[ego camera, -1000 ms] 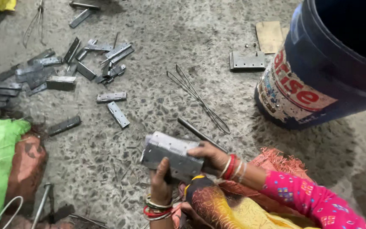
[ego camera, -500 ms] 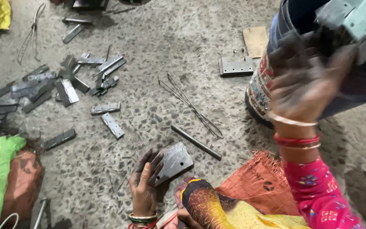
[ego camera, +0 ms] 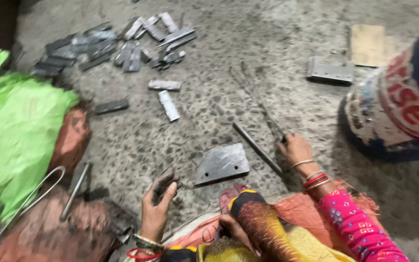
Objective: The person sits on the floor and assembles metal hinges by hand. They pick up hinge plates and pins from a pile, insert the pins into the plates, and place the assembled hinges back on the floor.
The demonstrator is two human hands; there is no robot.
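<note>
Fingers of the left hand [ego camera: 157, 206] curl loosely beside a flat grey steel plate [ego camera: 221, 164], while the right hand [ego camera: 294, 148] pinches thin metal wires [ego camera: 255, 94] on the speckled floor [ego camera: 219, 116].

Floor [ego camera: 277, 43] was rough speckled grey concrete, worn, dusty, filling the whole view; no walls or windows visible. Light was flat and dim, a bit brighter toward the far side, frame motion-blurred. Far ahead and to the left of the hands a loose heap of grey metal strips [ego camera: 117, 46] lay scattered, two more strips [ego camera: 166, 94] apart from it, nearer. Far right, beyond the right hand, a flat metal bracket [ego camera: 330, 70] sat just beside a tan cardboard piece [ego camera: 367, 44]. A blue bucket with white-red label [ego camera: 403, 106] stood at the right edge. Bright green cloth [ego camera: 15, 126] covered the left side, with a rusty brown surface [ego camera: 49, 233] below it.
</note>
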